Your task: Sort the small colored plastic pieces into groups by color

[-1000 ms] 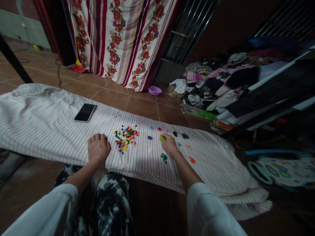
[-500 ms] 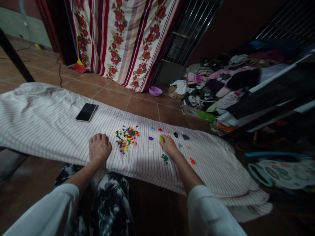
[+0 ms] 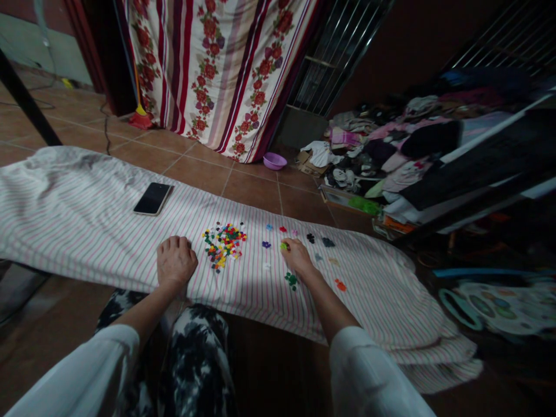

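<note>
My right hand (image 3: 297, 256) reaches down to the cloth, thumb and fingertips pinched together at a little group of lime-green beads (image 3: 284, 246). The fingers partly hide these small pieces. Around it lie small single-colour groups: purple beads (image 3: 266, 244), green beads (image 3: 291, 281), red beads (image 3: 282, 229), black beads (image 3: 310, 238) and orange beads (image 3: 340, 284). My left hand (image 3: 176, 260) rests knuckles up on the cloth with its fingers curled under, nothing visible in it. Just right of it spreads a mixed pile of coloured beads (image 3: 225, 246).
A striped cloth (image 3: 99, 231) covers the long low surface, with a phone (image 3: 153, 198) lying on its left part. Beyond are a purple bowl (image 3: 274, 161) on the tiled floor, a floral curtain (image 3: 217, 69) and a heap of clothes (image 3: 391, 139).
My right fingertips have shifted very slightly at the lime-green beads. My left hand stays where it was.
</note>
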The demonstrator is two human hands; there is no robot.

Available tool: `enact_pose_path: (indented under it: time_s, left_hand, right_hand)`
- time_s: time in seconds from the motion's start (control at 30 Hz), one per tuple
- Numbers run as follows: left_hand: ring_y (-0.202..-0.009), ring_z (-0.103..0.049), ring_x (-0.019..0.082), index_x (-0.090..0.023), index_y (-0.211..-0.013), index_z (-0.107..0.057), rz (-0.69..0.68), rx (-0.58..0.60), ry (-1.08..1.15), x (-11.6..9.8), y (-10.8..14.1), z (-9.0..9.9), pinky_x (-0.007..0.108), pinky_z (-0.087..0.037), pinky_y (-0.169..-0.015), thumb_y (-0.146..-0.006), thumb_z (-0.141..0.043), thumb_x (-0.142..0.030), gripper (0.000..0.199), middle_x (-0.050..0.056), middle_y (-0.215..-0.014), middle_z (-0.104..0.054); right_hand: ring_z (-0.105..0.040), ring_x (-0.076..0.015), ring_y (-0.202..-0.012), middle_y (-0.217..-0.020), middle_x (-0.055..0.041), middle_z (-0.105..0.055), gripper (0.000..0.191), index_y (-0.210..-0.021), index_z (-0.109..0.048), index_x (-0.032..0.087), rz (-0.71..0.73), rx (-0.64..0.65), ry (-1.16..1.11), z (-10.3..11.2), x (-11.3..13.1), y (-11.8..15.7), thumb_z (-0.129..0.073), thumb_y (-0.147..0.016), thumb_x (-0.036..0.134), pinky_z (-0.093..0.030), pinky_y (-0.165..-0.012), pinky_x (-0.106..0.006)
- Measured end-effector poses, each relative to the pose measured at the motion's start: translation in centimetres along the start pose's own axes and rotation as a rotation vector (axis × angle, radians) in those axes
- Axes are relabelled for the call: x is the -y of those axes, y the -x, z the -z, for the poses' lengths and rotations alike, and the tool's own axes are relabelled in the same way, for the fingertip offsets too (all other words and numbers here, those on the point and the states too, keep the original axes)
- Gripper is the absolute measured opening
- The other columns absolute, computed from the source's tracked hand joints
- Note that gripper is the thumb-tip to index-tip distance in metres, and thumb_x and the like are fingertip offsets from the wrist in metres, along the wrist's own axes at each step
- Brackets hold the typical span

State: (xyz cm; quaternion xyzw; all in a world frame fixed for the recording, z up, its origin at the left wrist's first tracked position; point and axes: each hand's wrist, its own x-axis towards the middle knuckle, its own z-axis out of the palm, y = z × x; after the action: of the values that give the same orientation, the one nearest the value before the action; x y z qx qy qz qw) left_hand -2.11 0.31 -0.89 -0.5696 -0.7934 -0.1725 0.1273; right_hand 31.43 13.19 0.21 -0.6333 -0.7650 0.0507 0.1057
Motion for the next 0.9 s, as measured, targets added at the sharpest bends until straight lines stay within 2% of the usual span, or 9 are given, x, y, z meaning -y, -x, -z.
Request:
enact_pose_path:
  time_s: [0.2, 0.4, 0.67, 0.9]
  left_hand:
    - [-0.094, -0.051, 0.029, -0.016, -0.091, -0.059, 0.002, -0.008, -0.001, -0.09, -0.01, 0.01, 0.04, -0.034, -0.082, -0.083, -0.044, -0.025, 0.02, 0.012, -0.093, -0.059]
    - [-0.095, -0.05, 0.029, -0.015, -0.093, -0.06, 0.009, 0.002, 0.022, -0.15, -0.06, 0.13, 0.041, -0.034, -0.082, -0.083, -0.043, -0.024, 0.021, 0.013, -0.093, -0.059]
    - [-0.096, -0.05, 0.03, -0.015, -0.095, -0.061, 0.013, 0.017, 0.03, -0.1, -0.01, 0.22, 0.041, -0.034, -0.082, -0.083, -0.042, -0.025, 0.024, 0.014, -0.094, -0.059]
    - [-0.095, -0.05, 0.029, -0.015, -0.094, -0.06, 0.008, 0.034, 0.013, -0.11, -0.02, 0.4, 0.041, -0.034, -0.082, -0.084, -0.042, -0.026, 0.024, 0.014, -0.095, -0.059]
  right_hand:
    - [-0.058, -0.015, -0.087, -0.101, -0.0086, -0.065, 0.032, -0.109, -0.068, 0.015, -0.022, 0.006, -0.005, -0.08, -0.07, -0.21, -0.057, -0.079, 0.013, -0.041, -0.084, -0.022]
    - [-0.058, -0.0158, -0.089, -0.096, -0.0071, -0.065, 0.025, -0.1, -0.071, 0.016, 0.004, -0.023, -0.02, -0.24, -0.14, -0.27, -0.057, -0.079, 0.013, -0.042, -0.086, -0.024]
    - [-0.055, -0.0133, -0.077, -0.09, -0.0049, -0.063, 0.023, -0.094, -0.07, 0.016, -0.019, -0.044, -0.083, -0.15, -0.28, -0.03, -0.056, -0.076, 0.012, -0.042, -0.08, -0.023]
    - [-0.054, -0.0141, -0.079, -0.089, -0.0051, -0.062, 0.027, -0.099, -0.069, 0.015, -0.035, -0.034, -0.088, 0.02, -0.33, 0.03, -0.057, -0.075, 0.012, -0.041, -0.079, -0.023]
